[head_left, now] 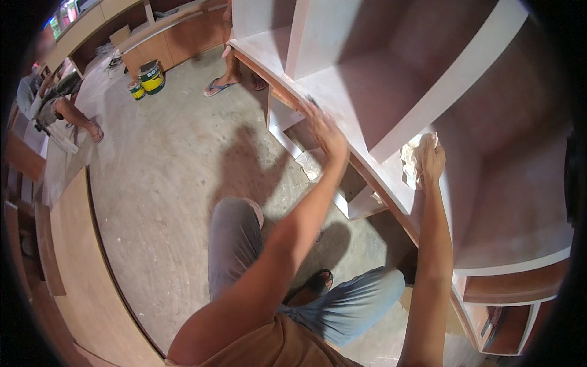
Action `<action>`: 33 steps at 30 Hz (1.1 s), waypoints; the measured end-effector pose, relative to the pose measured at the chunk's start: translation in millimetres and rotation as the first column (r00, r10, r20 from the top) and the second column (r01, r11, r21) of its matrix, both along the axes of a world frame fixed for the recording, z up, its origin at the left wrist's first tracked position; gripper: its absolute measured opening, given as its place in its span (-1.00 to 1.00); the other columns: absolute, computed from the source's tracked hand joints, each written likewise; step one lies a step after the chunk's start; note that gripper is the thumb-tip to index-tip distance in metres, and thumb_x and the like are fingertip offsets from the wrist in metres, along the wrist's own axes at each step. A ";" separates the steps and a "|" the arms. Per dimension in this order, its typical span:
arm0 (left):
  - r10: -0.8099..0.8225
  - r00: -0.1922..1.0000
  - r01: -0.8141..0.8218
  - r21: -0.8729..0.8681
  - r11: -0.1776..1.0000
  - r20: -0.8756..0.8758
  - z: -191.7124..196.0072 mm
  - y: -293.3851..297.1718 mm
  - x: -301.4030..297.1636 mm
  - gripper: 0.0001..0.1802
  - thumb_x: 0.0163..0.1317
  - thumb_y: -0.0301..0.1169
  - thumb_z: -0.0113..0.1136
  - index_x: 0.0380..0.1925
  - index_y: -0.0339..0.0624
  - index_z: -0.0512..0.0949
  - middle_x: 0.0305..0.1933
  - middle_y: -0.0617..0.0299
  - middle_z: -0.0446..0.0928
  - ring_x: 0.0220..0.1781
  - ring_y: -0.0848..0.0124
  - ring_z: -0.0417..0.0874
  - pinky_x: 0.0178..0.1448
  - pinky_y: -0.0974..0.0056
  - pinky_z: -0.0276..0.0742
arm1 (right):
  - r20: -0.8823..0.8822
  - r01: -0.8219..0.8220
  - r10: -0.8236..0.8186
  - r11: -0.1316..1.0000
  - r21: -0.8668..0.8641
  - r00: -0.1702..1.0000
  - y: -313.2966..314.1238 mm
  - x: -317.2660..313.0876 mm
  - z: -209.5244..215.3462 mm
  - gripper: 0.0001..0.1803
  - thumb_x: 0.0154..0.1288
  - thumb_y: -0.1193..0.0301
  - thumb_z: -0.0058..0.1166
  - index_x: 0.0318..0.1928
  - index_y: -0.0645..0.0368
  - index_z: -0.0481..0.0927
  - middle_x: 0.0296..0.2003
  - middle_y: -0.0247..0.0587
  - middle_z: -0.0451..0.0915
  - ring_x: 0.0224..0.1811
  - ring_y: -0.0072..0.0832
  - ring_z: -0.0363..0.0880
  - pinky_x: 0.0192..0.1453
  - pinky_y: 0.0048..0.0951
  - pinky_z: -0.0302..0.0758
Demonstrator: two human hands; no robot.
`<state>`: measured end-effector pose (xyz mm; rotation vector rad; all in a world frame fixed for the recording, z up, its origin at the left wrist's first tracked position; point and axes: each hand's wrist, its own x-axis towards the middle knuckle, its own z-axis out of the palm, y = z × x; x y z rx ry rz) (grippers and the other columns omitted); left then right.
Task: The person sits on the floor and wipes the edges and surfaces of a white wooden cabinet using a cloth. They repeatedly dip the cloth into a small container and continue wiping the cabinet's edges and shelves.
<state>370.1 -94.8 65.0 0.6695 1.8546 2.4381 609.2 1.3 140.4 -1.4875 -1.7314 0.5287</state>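
Observation:
A whitish, open-fronted cabinet (339,79) with upright dividers fills the right side. My left hand (328,136) is at its front edge, slightly blurred, with a small dark thin thing (311,100) at its fingertips; what that is, I cannot make out. Beyond a divider (449,79), my right hand (433,160) rests at the white shelf surface. Its fingers are closed on a crumpled cream-white piece (411,162), cloth-like or smeared with paste. Part of that piece lies against the shelf, and the palm side of the hand is hidden.
Below the cabinet edge are open lower compartments (286,136). Two paint cans (151,78), yellow and dark, stand on the concrete floor (165,153). Another person's sandalled foot (223,84) is near the cabinet's far end. A second person (58,110) sits far left. A wooden panel (79,244) lies left.

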 end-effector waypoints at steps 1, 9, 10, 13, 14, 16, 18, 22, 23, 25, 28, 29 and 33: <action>-0.054 0.998 0.054 0.005 0.999 -0.018 -7.1 -13.2 46.2 -0.30 0.57 -0.15 -0.35 0.52 -0.39 -0.09 0.62 -0.25 -0.22 0.65 -0.10 -0.20 0.62 -0.19 -0.28 | -0.023 0.007 -0.006 0.999 0.047 1.000 -1.1 -4.9 1.0 -0.32 0.50 -0.10 -0.12 0.00 0.37 0.65 -0.25 -0.06 0.68 -0.16 -0.38 0.59 -0.02 -0.31 0.48; 0.017 0.990 -0.031 0.103 0.994 0.137 -7.9 13.9 -107.9 -0.39 0.55 -0.30 -0.28 0.48 -0.45 0.02 0.61 -0.23 -0.12 0.64 -0.09 -0.13 0.66 -0.02 -0.27 | -0.018 0.016 -0.016 0.999 0.031 1.000 7.5 -7.9 -8.3 -0.34 0.49 -0.10 -0.10 -0.05 0.35 0.67 -0.31 -0.17 0.67 -0.23 -0.47 0.57 -0.11 -0.34 0.48; 0.023 0.995 -0.030 0.072 0.997 0.092 -4.3 14.9 -96.6 -0.38 0.55 -0.30 -0.28 0.48 -0.43 0.02 0.61 -0.22 -0.12 0.64 -0.09 -0.13 0.66 -0.03 -0.28 | 0.009 0.032 -0.033 0.997 0.071 0.999 15.9 -1.2 -14.0 -0.34 0.49 -0.09 -0.10 -0.05 0.35 0.67 -0.33 -0.20 0.66 -0.26 -0.49 0.55 -0.13 -0.36 0.47; -0.005 0.998 0.005 0.011 1.000 -0.062 -8.3 -4.2 8.0 -0.37 0.55 -0.28 -0.28 0.50 -0.37 0.01 0.61 -0.20 -0.13 0.64 -0.12 -0.13 0.65 -0.10 -0.29 | 0.033 0.056 -0.061 0.989 0.133 0.998 24.9 10.6 -18.9 -0.33 0.50 -0.09 -0.12 -0.04 0.36 0.66 -0.35 -0.12 0.65 -0.27 -0.41 0.58 -0.15 -0.33 0.48; -0.040 0.991 0.040 -0.002 0.999 -0.129 -16.3 -21.5 49.1 -0.37 0.55 -0.26 -0.29 0.51 -0.34 0.00 0.62 -0.20 -0.13 0.64 -0.13 -0.13 0.64 -0.14 -0.29 | 0.001 0.048 -0.048 0.993 0.105 0.999 17.4 5.0 -15.0 -0.30 0.50 -0.11 -0.14 -0.03 0.39 0.66 -0.32 0.01 0.68 -0.24 -0.30 0.63 -0.12 -0.27 0.50; -0.105 0.987 0.100 -0.049 0.994 -0.124 -23.6 -31.4 54.2 -0.36 0.55 -0.25 -0.29 0.53 -0.30 -0.01 0.62 -0.19 -0.14 0.64 -0.14 -0.15 0.62 -0.17 -0.24 | -0.043 0.040 -0.037 0.997 0.064 0.998 4.0 -0.8 -9.8 -0.27 0.49 -0.13 -0.14 -0.07 0.41 0.66 -0.30 0.12 0.70 -0.20 -0.20 0.68 -0.08 -0.20 0.52; -0.076 0.996 0.078 0.047 0.996 -0.048 -12.4 -12.7 4.0 -0.37 0.55 -0.25 -0.30 0.53 -0.31 -0.02 0.62 -0.19 -0.16 0.64 -0.14 -0.13 0.63 -0.10 -0.21 | -0.043 0.011 -0.008 0.996 0.090 0.999 0.1 -2.3 -7.1 -0.28 0.48 -0.13 -0.13 -0.10 0.40 0.66 -0.31 0.09 0.70 -0.21 -0.22 0.68 -0.09 -0.20 0.51; -0.044 0.994 0.038 0.062 0.997 0.101 -2.4 8.2 -83.5 -0.37 0.57 -0.24 -0.33 0.53 -0.31 -0.03 0.63 -0.18 -0.17 0.63 -0.14 -0.11 0.65 0.02 -0.20 | -0.003 0.047 -0.047 0.992 0.118 0.999 0.8 -10.5 -3.5 -0.29 0.48 -0.14 -0.13 -0.16 0.39 0.66 -0.32 0.04 0.70 -0.23 -0.26 0.66 -0.10 -0.21 0.50; 0.013 0.999 -0.014 0.030 0.999 0.030 -8.7 7.7 -59.3 -0.36 0.56 -0.24 -0.32 0.53 -0.30 -0.04 0.63 -0.17 -0.18 0.64 -0.12 -0.12 0.65 -0.01 -0.21 | 0.003 0.037 -0.038 0.990 0.132 0.999 0.9 -11.4 -5.3 -0.29 0.48 -0.14 -0.12 -0.16 0.39 0.66 -0.32 0.04 0.70 -0.23 -0.26 0.66 -0.10 -0.21 0.50; -0.035 0.997 0.033 -0.036 0.999 -0.064 -19.5 -15.8 36.1 -0.35 0.56 -0.24 -0.31 0.54 -0.27 -0.07 0.64 -0.15 -0.19 0.65 -0.10 -0.14 0.64 -0.09 -0.23 | 0.029 0.036 -0.042 0.984 0.177 0.999 3.6 -4.5 -7.0 -0.29 0.48 -0.14 -0.12 -0.16 0.39 0.66 -0.32 0.03 0.70 -0.23 -0.27 0.65 -0.11 -0.21 0.50; -0.124 0.983 0.108 -0.123 0.987 -0.136 -23.7 -26.5 54.6 -0.34 0.57 -0.21 -0.33 0.52 -0.35 -0.07 0.63 -0.20 -0.20 0.66 -0.06 -0.19 0.65 -0.09 -0.25 | -0.053 0.051 -0.045 0.990 0.130 0.998 0.7 -0.9 -6.4 -0.28 0.47 -0.14 -0.12 -0.16 0.40 0.65 -0.32 0.10 0.69 -0.23 -0.20 0.65 -0.10 -0.17 0.49; -0.127 0.979 0.104 -0.145 0.984 -0.160 -21.8 -25.5 43.1 -0.33 0.57 -0.19 -0.33 0.51 -0.39 -0.07 0.62 -0.22 -0.19 0.66 -0.05 -0.21 0.65 -0.06 -0.26 | -0.055 0.038 -0.031 0.992 0.125 0.998 0.6 -0.1 -7.2 -0.28 0.48 -0.14 -0.12 -0.15 0.41 0.65 -0.32 0.11 0.69 -0.23 -0.19 0.66 -0.09 -0.17 0.50; 0.006 0.999 -0.009 0.064 0.998 0.048 -6.1 6.3 -74.5 -0.36 0.55 -0.26 -0.28 0.51 -0.37 -0.03 0.62 -0.19 -0.14 0.65 -0.05 -0.13 0.65 -0.05 -0.22 | 0.009 0.010 -0.011 0.995 0.100 1.000 6.9 -4.9 -10.2 -0.33 0.51 -0.10 -0.14 -0.06 0.36 0.66 -0.28 -0.04 0.69 -0.22 -0.35 0.62 -0.09 -0.27 0.49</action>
